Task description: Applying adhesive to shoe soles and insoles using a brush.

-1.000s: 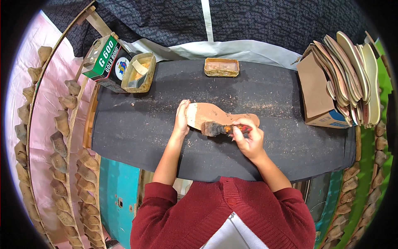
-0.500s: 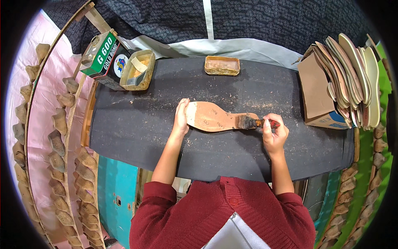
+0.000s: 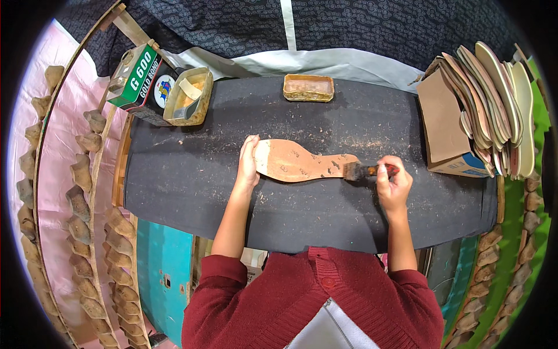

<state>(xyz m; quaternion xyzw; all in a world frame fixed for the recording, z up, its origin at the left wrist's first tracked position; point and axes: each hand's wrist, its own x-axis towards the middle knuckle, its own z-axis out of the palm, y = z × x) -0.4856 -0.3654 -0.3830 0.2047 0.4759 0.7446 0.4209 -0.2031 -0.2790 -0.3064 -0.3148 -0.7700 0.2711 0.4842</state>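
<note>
A dark cloth-covered table [image 3: 302, 218] flecked with shavings bears a cardboard box [image 3: 444, 125] packed with insoles [image 3: 494, 99] at right, a green-and-black can [image 3: 132, 81] and a yellowish tub [image 3: 187, 119] at left. A tan shoe sole [image 3: 293, 160] lies mid-table. The right hand [image 3: 395, 185], fingers curled closed, grips a brush by its handle, bristles at the sole's narrow right end; the left hand [image 3: 248, 163], fingers together and slightly bent, holds its broad, pale end. The brush [image 3: 352, 170] is dark-bristled.
</note>
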